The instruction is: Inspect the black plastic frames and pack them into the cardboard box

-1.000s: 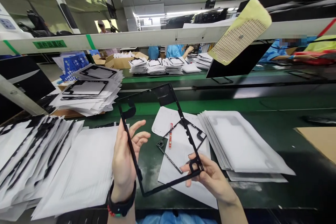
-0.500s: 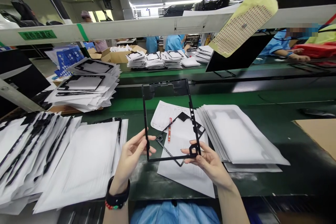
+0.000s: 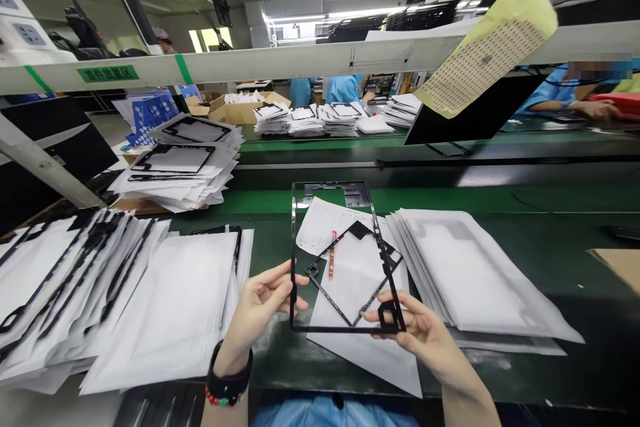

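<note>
Between my hands a thin black rectangular frame [image 3: 294, 247] is held up, tilted, above the bench. My left hand [image 3: 265, 303] pinches its left side near the lower corner. My right hand [image 3: 417, 327] grips the lower right corner, beside a small square cutout. Through the opening I see a second black frame [image 3: 327, 297] lying turned at an angle on white sheets [image 3: 373, 360]. A red pen-like stick with pale marks [image 3: 332, 255] lies within that second frame's outline. Behind it is a paper with faint writing [image 3: 316, 223].
Right of my hands lies a stack of translucent white sleeves [image 3: 450, 267]. On the left are sleeves holding black frames [image 3: 65, 280] and a white stack [image 3: 160, 307]. A further pile [image 3: 185, 173] stands behind. A yellow dotted sheet [image 3: 487, 47] hangs from the rail [image 3: 300, 60]. Co-workers sit across.
The held frame has tipped so its top edge sits lower and its upper corners now look shinier. Both hands keep their grip. The whole view has shifted slightly.
</note>
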Demonstrator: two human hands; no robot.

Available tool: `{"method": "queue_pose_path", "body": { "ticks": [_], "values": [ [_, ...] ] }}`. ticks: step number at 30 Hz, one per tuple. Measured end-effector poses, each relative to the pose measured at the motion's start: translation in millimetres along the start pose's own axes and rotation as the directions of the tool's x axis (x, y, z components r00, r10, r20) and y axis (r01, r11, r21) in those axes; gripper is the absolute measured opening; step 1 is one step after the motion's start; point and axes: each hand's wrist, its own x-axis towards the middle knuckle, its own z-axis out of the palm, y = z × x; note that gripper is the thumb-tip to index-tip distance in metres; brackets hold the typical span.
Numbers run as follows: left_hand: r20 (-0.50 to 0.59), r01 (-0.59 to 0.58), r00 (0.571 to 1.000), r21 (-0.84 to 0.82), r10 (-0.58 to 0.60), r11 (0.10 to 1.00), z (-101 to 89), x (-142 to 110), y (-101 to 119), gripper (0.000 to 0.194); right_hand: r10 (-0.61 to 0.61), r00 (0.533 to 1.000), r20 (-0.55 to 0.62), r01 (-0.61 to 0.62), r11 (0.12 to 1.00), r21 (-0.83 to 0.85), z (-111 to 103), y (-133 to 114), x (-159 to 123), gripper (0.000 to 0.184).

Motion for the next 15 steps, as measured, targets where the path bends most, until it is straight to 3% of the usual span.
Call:
{"method": "queue_pose_path", "body": {
  "ticks": [7,15],
  "values": [
    [0.016,0.014,1.0,0.001,-0.014,1.0,-5.4,-5.3,-7.5,0.044,0.095,0.995,-0.016,-0.096,0.986,-0.135,6.5,-13.6,-9.1,0.036],
    [-0.06,-0.01,0.998,0.011,0.011,1.0,3.7,-17.2,-1.8,0.038,0.057,0.997,-0.046,-0.064,0.985,-0.16,11.1,-16.8,-7.6,0.029]
  ]
}}
